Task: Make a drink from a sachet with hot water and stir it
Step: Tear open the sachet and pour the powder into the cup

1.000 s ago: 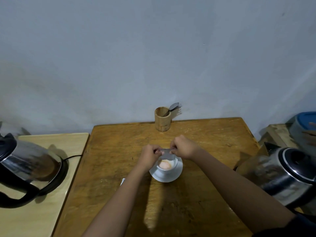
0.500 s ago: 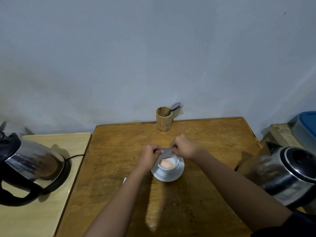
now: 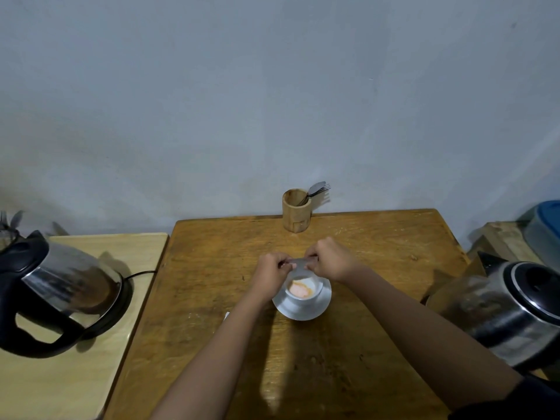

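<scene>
A white cup (image 3: pixel 304 294) stands on a white saucer (image 3: pixel 321 307) in the middle of the brown wooden table (image 3: pixel 378 253). Pinkish-orange powder (image 3: pixel 300 289) lies in the cup's bottom. Just above the cup's far rim, my left hand (image 3: pixel 271 272) and my right hand (image 3: pixel 328 260) pinch the two ends of a small silvery sachet (image 3: pixel 298 263), held level between them. A steel electric kettle (image 3: pixel 57 292) with a black handle sits on its base on the pale side table at the left.
A bamboo holder (image 3: pixel 296 214) with a spoon and fork (image 3: pixel 316 189) stands at the table's far edge by the wall. A second steel kettle (image 3: pixel 509 310) sits at the right. A small white scrap (image 3: pixel 226 315) lies beside my left forearm. A blue-lidded container (image 3: pixel 545 225) is far right.
The hands stay over the cup holding the sachet; they have shifted only slightly. The powder patch in the cup looks much the same.
</scene>
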`<state>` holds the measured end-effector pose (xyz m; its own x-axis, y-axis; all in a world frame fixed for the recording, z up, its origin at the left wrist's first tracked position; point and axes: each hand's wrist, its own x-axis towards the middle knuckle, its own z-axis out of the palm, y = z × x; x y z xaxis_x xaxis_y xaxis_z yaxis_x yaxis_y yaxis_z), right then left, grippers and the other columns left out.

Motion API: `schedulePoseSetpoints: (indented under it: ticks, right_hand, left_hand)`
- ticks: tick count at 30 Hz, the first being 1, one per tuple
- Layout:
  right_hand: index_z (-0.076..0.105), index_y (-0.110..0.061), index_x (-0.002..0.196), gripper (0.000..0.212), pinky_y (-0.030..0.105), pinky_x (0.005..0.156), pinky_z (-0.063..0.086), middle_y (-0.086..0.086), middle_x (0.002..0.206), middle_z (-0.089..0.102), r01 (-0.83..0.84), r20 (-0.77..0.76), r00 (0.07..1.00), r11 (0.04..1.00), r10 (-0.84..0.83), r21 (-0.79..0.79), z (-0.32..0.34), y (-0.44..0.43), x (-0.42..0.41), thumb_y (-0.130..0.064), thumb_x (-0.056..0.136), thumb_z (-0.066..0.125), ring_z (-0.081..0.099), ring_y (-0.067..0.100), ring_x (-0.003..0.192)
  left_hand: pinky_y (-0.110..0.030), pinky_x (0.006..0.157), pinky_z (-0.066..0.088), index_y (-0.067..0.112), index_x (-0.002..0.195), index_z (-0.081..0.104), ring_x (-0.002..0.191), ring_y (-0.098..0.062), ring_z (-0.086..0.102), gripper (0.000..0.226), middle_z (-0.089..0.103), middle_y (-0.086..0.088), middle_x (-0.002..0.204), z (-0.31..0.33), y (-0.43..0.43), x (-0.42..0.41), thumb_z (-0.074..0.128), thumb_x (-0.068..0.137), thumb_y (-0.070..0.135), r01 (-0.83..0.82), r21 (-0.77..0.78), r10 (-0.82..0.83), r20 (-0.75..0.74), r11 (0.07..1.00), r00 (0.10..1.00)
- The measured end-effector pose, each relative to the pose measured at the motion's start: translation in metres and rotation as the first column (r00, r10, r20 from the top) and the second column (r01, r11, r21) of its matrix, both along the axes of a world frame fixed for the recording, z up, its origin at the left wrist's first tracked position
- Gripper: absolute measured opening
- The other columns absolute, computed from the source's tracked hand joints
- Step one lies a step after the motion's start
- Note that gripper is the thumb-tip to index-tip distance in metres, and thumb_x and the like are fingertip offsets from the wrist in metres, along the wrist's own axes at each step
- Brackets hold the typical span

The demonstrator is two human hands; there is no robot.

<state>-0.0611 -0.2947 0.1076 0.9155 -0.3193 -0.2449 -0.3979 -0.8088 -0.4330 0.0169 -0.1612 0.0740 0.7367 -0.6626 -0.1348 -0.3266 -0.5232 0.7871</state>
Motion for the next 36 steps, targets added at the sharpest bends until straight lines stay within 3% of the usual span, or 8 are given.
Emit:
schedulePoseSetpoints:
  ticks: [3, 8, 13, 18, 21, 27, 32, 36]
  right_hand:
    - [0.072, -0.004, 0.08, 0.015, 0.037, 0.064, 0.049, 0.013, 0.083, 0.071, -0.009, -0.038, 0.999, 1.0, 0.008, -0.015, 0.001, 0.0, 0.0, -0.014, 0.086, 0.062, 0.061, 0.023, 0.073]
    - [0.071, -0.008, 0.091, 0.012, 0.038, 0.071, 0.053, 0.007, 0.087, 0.067, 0.041, -0.048, 0.998, 0.999, -0.04, 0.027, 0.0, -0.001, 0.001, -0.017, 0.085, 0.065, 0.061, 0.021, 0.08]
    - [0.055, -0.019, 0.06, 0.028, 0.03, 0.057, 0.038, -0.001, 0.064, 0.05, 0.073, -0.066, 0.995, 0.996, -0.07, 0.055, -0.001, 0.0, 0.0, -0.016, 0.087, 0.061, 0.047, 0.016, 0.063]
    - [0.071, -0.007, 0.081, 0.012, 0.037, 0.062, 0.047, 0.008, 0.073, 0.062, 0.104, -0.009, 0.995, 0.99, -0.104, 0.092, -0.004, 0.002, 0.0, -0.016, 0.085, 0.063, 0.055, 0.02, 0.07]
    - [0.068, -0.004, 0.074, 0.013, 0.034, 0.06, 0.047, 0.008, 0.068, 0.061, 0.147, 0.08, 0.984, 0.978, -0.16, 0.147, -0.005, 0.01, 0.003, -0.015, 0.082, 0.067, 0.053, 0.017, 0.066]
    - [0.05, -0.026, 0.063, 0.033, 0.033, 0.062, 0.05, 0.013, 0.067, 0.063, 0.177, 0.279, 0.916, 0.915, -0.288, 0.364, -0.005, 0.058, 0.019, -0.005, 0.079, 0.069, 0.057, 0.016, 0.062]
    - [0.05, -0.024, 0.061, 0.031, 0.03, 0.063, 0.048, 0.005, 0.061, 0.059, 0.178, 0.142, 0.951, 0.863, -0.275, 0.473, -0.036, 0.104, 0.037, -0.004, 0.079, 0.066, 0.057, 0.019, 0.061]
    - [0.045, -0.024, 0.054, 0.031, 0.027, 0.059, 0.047, -0.003, 0.053, 0.054, 0.219, 0.048, 0.963, 0.877, -0.264, 0.427, -0.068, 0.133, 0.037, -0.001, 0.071, 0.057, 0.054, 0.016, 0.057]
  left_hand:
    - [-0.038, 0.076, 0.051, 0.005, 0.091, 0.07, 0.086, -0.024, 0.063, 0.014, 0.07, -0.012, 0.091, 0.001, -0.001, 0.0, 0.059, 0.087, 0.014, 0.021, 0.026, -0.021, 0.003, 0.999, 1.0]
    - [-0.03, 0.067, 0.046, 0.007, 0.091, 0.071, 0.078, -0.018, 0.058, 0.014, 0.067, -0.007, 0.084, -0.002, -0.001, 0.001, 0.059, 0.087, 0.015, 0.005, 0.006, -0.005, -0.016, 1.0, 1.0]
    - [-0.018, 0.054, 0.035, 0.008, 0.088, 0.069, 0.065, -0.006, 0.05, 0.012, 0.059, 0.003, 0.071, -0.002, 0.003, 0.0, 0.059, 0.087, 0.015, -0.001, -0.042, 0.0, -0.023, 0.999, 1.0]
    - [-0.011, 0.054, 0.038, 0.021, 0.075, 0.062, 0.062, -0.003, 0.048, 0.012, 0.054, 0.009, 0.064, -0.003, 0.01, 0.004, 0.062, 0.086, 0.017, 0.0, -0.115, -0.007, -0.06, 0.993, 0.998]
    - [-0.02, 0.064, 0.046, 0.021, 0.08, 0.063, 0.069, -0.009, 0.056, 0.01, 0.062, 0.004, 0.072, -0.003, 0.018, 0.005, 0.061, 0.087, 0.015, -0.11, -0.228, 0.076, -0.151, 0.967, 0.986]
    - [-0.006, 0.05, 0.04, 0.022, 0.075, 0.059, 0.06, -0.005, 0.049, 0.016, 0.055, 0.006, 0.066, -0.002, 0.055, 0.008, 0.058, 0.088, 0.012, -0.341, -0.331, 0.297, -0.177, 0.88, 0.938]
    - [-0.017, 0.053, 0.038, 0.021, 0.083, 0.063, 0.06, -0.008, 0.048, 0.009, 0.053, 0.005, 0.065, -0.028, 0.105, 0.008, 0.057, 0.09, 0.018, -0.414, -0.246, 0.391, -0.139, 0.876, 0.91]
    - [-0.035, 0.076, 0.053, 0.012, 0.105, 0.064, 0.086, -0.019, 0.064, 0.019, 0.068, -0.006, 0.092, -0.054, 0.132, 0.0, 0.054, 0.09, 0.012, -0.478, -0.103, 0.461, -0.152, 0.872, 0.874]
